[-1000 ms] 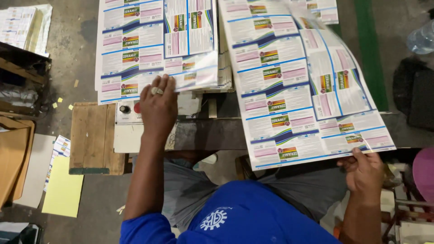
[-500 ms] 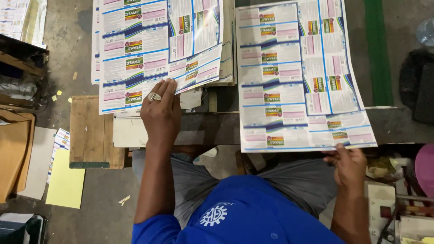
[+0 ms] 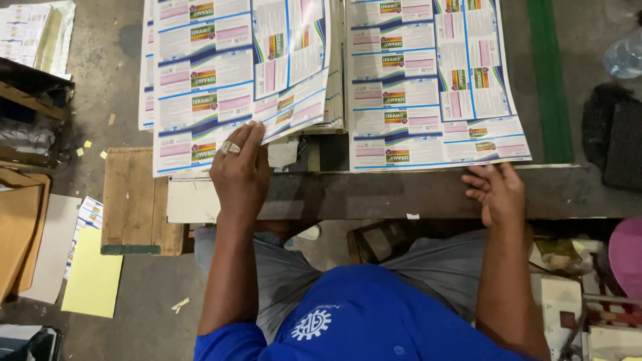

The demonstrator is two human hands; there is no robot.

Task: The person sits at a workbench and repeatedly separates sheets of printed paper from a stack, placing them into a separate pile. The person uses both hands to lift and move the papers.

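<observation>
Two stacks of printed label sheets lie on the counter in front of the seated person. The left hand, a ring on one finger, rests flat with its fingers spread on the near edge of the left stack of sheets; its grip is open, pressing down rather than pinching. Just to the right of that hand, the corner of the top sheet lifts clear of the pile and curls upward. The right hand sits on the dark counter edge just below the right stack of sheets, fingers loosely curled and holding nothing; its fingertips seem to stop just short of the paper, though from this angle I cannot be sure they are apart. A narrow gap between the two hands shows the counter and a small white scrap.

Left of the left hand stands a wooden pallet, and beyond it on the floor lie a yellow sheet and some cardboard. Far right of the right hand a clear plastic bottle rests beside a green floor stripe.
</observation>
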